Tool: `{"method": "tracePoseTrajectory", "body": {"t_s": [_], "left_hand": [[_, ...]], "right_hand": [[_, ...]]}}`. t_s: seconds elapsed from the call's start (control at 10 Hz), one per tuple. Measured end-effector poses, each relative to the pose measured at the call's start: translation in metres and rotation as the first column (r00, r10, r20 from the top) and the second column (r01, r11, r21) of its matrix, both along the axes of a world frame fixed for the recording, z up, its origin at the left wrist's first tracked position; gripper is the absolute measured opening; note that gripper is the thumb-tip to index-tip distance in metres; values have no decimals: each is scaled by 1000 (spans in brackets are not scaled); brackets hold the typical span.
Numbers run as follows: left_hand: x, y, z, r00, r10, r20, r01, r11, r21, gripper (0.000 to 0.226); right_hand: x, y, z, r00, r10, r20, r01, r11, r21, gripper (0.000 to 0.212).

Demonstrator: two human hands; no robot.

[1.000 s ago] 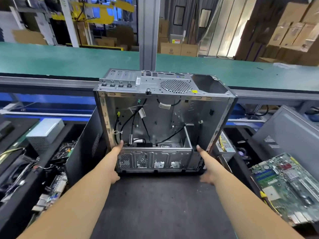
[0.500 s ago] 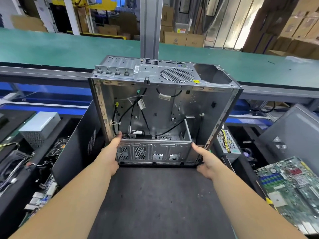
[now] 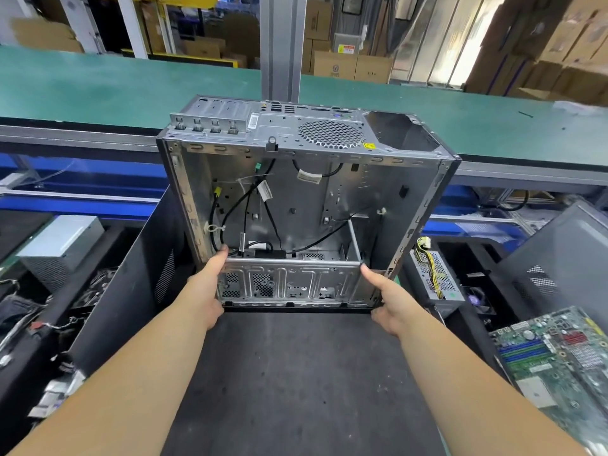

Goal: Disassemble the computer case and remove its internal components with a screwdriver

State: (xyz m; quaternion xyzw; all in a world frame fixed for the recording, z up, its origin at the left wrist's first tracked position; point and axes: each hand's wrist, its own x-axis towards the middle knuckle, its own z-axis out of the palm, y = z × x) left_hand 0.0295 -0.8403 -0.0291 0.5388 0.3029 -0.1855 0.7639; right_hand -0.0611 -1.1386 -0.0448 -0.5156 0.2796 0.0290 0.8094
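I see the computer case on the dark mat, open side toward me, bare grey metal, black cables loose inside. My left hand and right hand grip its near lower corners, thumbs on the drive-cage edge.

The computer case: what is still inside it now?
Inside the computer case only black cables and a metal drive cage show. The cage front hides whatever lies behind it.
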Motion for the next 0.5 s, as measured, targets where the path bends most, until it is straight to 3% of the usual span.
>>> {"method": "tracePoseTrajectory", "body": {"t_s": [0.2, 0.3, 0.5], "left_hand": [[0, 4, 2, 999, -47, 18, 48, 998, -51, 108], [-7, 13, -4, 987, -113, 113, 127, 983, -133, 100], [-23, 31, -4, 978, -162, 128, 177, 977, -118, 97]], "right_hand": [[-2, 5, 4, 999, -27, -43, 26, 999, -23, 142], [-9, 11, 9, 995, -73, -63, 73, 997, 1, 129], [-40, 35, 18, 962, -265, -59, 268, 962, 52, 56]]}}
